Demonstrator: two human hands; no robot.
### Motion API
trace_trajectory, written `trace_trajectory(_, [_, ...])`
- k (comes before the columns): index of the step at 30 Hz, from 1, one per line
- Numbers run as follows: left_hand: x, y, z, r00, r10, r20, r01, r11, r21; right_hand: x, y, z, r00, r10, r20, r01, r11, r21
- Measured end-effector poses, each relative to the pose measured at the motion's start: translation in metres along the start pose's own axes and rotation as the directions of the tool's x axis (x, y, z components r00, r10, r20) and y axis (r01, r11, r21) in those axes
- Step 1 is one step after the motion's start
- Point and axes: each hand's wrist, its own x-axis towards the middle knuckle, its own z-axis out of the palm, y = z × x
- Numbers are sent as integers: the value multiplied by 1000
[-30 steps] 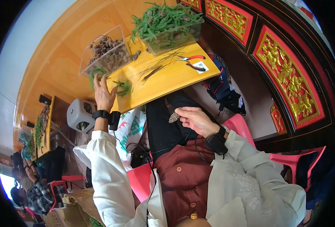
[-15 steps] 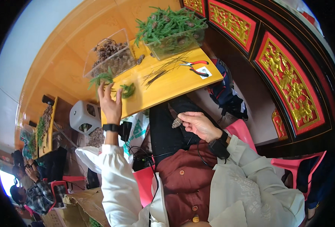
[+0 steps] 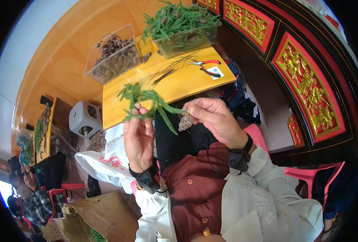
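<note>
Over my lap, in front of the yellow table [image 3: 122, 111], my left hand [image 3: 139, 143] pinches a green artificial pine sprig [image 3: 148, 97] by its lower part. Its fronds spread up and to the right. A small brown pine cone [image 3: 185, 122] hangs from my right hand [image 3: 219, 121], held between thumb and fingers at its top. One frond tip reaches the right fingertips, just above the cone; whether it is gripped there I cannot tell. Thin dark wires [image 3: 162, 76] and red-and-black pliers [image 3: 205, 68] lie on the tabletop.
Far on the table stand a clear bin of pine cones [image 3: 116, 58] and a clear bin of green sprigs [image 3: 183, 30]. A grey stool [image 3: 77, 117], a white plastic bag [image 3: 114, 161] and a cardboard box [image 3: 102, 207] are left. Another person [image 3: 37, 207] sits at the far left.
My left hand has picked the green sprig up off the table and brought it back toward my lap. My right hand has risen slightly with the pine cone, and the two hands are now close together.
</note>
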Motion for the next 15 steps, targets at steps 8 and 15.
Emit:
trace_trajectory(8, [-9, -21, -9, 975, -118, -190, 107, 992, -67, -3, -8, -8, 986, -169, -1, 168, 979, -116])
trace_trajectory(15, [-10, -21, -5, 972, -2, -236, 31, 992, 120, -5, -13, -3, 950, -307, 58, 313, 929, -197])
